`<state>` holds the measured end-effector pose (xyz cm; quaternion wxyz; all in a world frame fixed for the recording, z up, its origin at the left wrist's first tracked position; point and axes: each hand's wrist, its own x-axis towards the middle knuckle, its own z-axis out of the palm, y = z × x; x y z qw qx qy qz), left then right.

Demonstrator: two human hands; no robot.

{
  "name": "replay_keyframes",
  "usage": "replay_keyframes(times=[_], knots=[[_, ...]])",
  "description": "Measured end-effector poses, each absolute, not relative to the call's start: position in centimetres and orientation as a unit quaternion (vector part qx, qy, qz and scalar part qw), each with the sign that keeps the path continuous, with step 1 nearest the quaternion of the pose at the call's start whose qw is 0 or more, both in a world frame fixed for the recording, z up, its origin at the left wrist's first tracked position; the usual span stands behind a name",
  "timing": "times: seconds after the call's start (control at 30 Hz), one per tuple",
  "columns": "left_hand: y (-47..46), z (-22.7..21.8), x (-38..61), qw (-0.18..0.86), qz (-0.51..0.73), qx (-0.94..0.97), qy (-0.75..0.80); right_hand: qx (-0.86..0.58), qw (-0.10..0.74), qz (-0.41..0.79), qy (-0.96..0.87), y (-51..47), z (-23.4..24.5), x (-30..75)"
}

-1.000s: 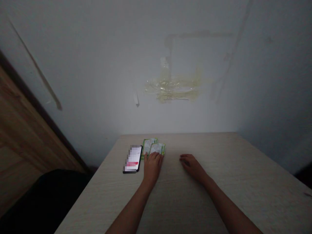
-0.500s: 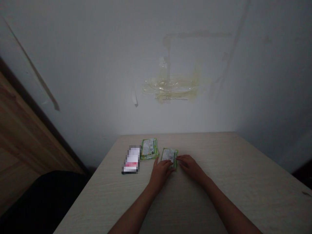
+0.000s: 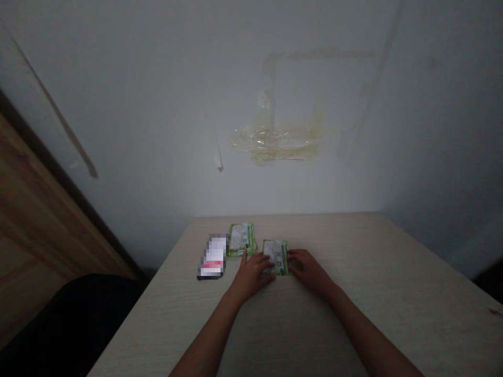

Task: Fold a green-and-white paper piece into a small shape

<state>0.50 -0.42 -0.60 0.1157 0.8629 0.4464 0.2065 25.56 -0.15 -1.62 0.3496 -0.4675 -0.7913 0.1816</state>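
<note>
A small green and white packet [image 3: 276, 255] lies on the pale wooden table [image 3: 353, 293] between my two hands. My left hand [image 3: 251, 272] rests on its left edge, fingers lying on it and loosely curled. My right hand [image 3: 308, 268] touches its right edge with fingers bent. A second green packet [image 3: 241, 238] lies flat a little farther back and to the left, untouched. The room is dim.
A phone [image 3: 214, 256] with a lit screen lies left of the packets near the table's left edge. A white wall with tape marks stands right behind the table. A wooden panel [image 3: 35, 220] and a dark shape sit at the left.
My left hand slid one packet off the pile to the right, toward my right hand. Both hands now meet on that packet; the other packet stayed by the phone.
</note>
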Motion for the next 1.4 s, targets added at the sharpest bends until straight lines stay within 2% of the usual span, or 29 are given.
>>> replay_keyframes(times=[0.33, 0.8, 1.17, 1.4], knots=[[-0.8, 0.5, 0.0, 0.137, 0.191, 0.871, 0.431, -0.434, 0.28, 0.178, -0.837, -0.7, -1.2, 25.9], [-0.6, 0.3, 0.2, 0.13, 0.222, 0.861, 0.439, -0.424, 0.271, 0.173, -0.846, -0.9, -0.7, 26.1], [-0.8, 0.2, 0.9, 0.126, 0.241, 0.847, 0.457, -0.41, 0.335, 0.221, -0.819, -0.5, -0.7, 26.0], [-0.9, 0.3, 1.3, 0.113, 0.249, 0.839, 0.471, -0.491, 0.367, 0.22, -0.759, -0.1, -1.3, 25.9]])
